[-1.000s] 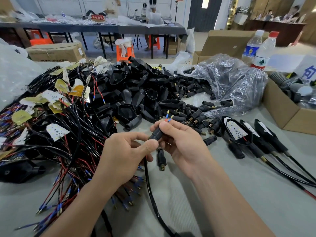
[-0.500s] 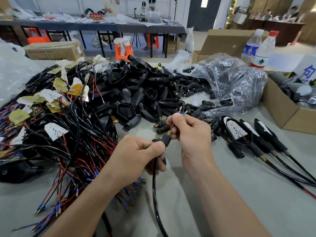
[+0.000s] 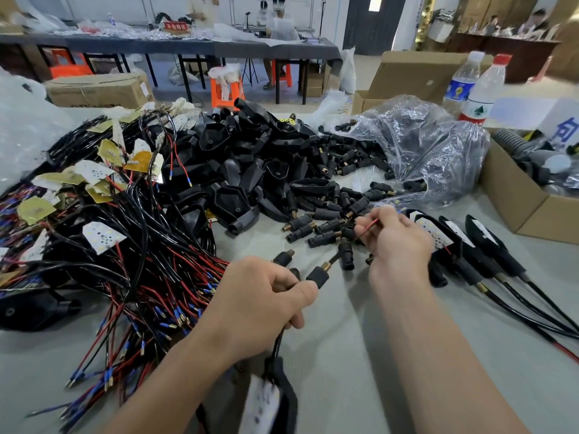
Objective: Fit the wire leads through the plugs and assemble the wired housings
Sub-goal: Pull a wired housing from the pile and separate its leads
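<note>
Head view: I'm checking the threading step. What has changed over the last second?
The right hand, pinching the red lead, has drawn away up and to the right of the plug, pulling the lead through it. The left hand still grips that plug. The heap of housings on the table lies as before.

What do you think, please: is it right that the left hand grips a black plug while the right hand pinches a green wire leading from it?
Not quite: the wire pinched by the right hand is red, not green, as the head view shows. The left hand does grip the black plug.
</note>
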Available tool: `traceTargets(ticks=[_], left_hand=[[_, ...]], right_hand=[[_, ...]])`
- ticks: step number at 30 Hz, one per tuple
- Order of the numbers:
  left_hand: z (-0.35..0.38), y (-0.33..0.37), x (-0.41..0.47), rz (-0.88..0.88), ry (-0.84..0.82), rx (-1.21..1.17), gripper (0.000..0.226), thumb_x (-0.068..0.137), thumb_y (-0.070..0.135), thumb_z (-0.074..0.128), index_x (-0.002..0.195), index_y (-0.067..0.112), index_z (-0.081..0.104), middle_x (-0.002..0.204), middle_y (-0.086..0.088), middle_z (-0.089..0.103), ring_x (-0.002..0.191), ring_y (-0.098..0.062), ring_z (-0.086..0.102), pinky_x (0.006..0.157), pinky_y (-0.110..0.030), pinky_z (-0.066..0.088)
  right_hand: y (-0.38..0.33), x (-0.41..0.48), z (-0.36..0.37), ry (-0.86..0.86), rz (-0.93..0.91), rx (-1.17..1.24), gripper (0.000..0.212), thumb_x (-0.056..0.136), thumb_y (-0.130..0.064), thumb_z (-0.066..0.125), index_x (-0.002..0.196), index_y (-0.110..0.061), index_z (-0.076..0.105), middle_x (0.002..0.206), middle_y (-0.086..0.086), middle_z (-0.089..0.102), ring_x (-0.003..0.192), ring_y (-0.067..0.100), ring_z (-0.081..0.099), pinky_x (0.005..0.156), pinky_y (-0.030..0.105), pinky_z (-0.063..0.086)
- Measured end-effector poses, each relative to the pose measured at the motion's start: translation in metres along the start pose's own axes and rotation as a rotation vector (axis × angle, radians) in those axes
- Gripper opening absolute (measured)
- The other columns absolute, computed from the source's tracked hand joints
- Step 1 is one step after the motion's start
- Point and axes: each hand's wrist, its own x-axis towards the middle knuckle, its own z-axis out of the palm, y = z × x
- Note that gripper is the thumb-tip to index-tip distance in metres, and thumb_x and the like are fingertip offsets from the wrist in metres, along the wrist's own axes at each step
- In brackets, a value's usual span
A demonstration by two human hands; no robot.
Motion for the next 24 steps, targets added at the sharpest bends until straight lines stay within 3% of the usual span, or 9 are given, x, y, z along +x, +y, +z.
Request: traceTargets(ticks=[7,13,16,19,21,24], left_hand=[[-0.005,0.007,0.009,-0.100,-0.136,-0.345,0.032,0.095,0.018,0.071,0.066,0.007,0.076,0.068,-0.014,0.075,0.057,-0.019,0.066,0.061,-0.025,0.056],[-0.008,0.005,0.010,-0.057,-0.233,-0.334,0.028,0.088,0.024,0.077,0.067,0.006,0.079,0.072,-0.012,0.076,0.062,-0.020,0.066,0.067,-0.029,0.056],[-0.009,0.000,0.012,-0.068,-0.192,-0.351,0.026,0.090,0.020,0.077,0.067,0.007,0.079,0.073,-0.013,0.076,0.062,-0.020,0.067,0.065,-0.027,0.056],[-0.014,-0.006,0.011,-0.114,-0.092,-0.396,0.026,0.091,0.022,0.073,0.069,0.011,0.080,0.074,-0.014,0.077,0.060,-0.020,0.067,0.065,-0.022,0.054],[-0.016,-0.007,0.011,-0.127,-0.043,-0.444,0.026,0.092,0.023,0.071,0.071,0.010,0.080,0.074,-0.015,0.076,0.059,-0.021,0.067,0.063,-0.021,0.054],[-0.012,-0.008,0.013,-0.106,0.036,-0.473,0.028,0.093,0.019,0.071,0.068,0.011,0.080,0.072,-0.016,0.075,0.055,-0.019,0.063,0.058,-0.021,0.052]], right_hand=[[-0.014,0.018,-0.015,0.121,-0.063,0.265,0.029,0.102,-0.005,0.058,0.073,-0.005,0.060,0.050,-0.004,0.064,0.049,0.009,0.065,0.056,0.020,0.056],[-0.022,0.029,-0.022,0.172,-0.063,0.319,0.028,0.103,-0.007,0.058,0.075,-0.006,0.059,0.050,-0.004,0.064,0.047,0.009,0.064,0.059,0.020,0.056],[-0.025,0.026,-0.021,0.153,-0.043,0.342,0.026,0.103,-0.009,0.058,0.077,-0.006,0.060,0.053,-0.002,0.065,0.051,0.011,0.065,0.061,0.023,0.057],[-0.025,0.010,-0.014,-0.056,0.168,0.342,0.027,0.105,-0.027,0.055,0.091,-0.005,0.063,0.073,0.008,0.070,0.068,0.019,0.068,0.065,0.031,0.060],[-0.019,-0.007,-0.005,-0.303,0.329,0.100,0.032,0.105,-0.036,0.053,0.102,-0.006,0.065,0.087,0.013,0.071,0.069,0.020,0.066,0.068,0.032,0.058],[-0.005,-0.031,0.006,-0.716,0.303,-0.372,0.019,0.100,-0.023,0.058,0.102,-0.011,0.073,0.095,0.011,0.074,0.067,0.017,0.059,0.064,0.027,0.045]])
